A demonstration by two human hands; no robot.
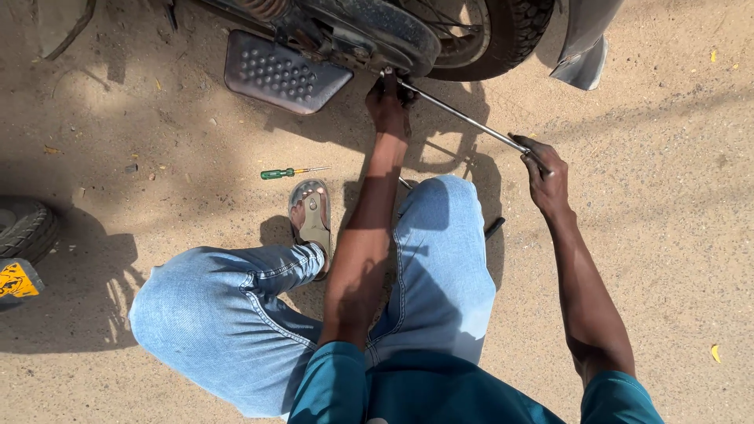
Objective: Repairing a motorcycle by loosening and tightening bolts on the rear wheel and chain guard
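While the left hand (387, 98) clamps the head of the long steel wrench (463, 119) against the motorcycle wheel (503, 31) at twelve o'clock, the right hand (543, 174) grips its far end toward two o'clock. Rigid, weighty, probably greasy: best held at the tip for leverage. A green screwdriver (290, 172) lies at ten o'clock.
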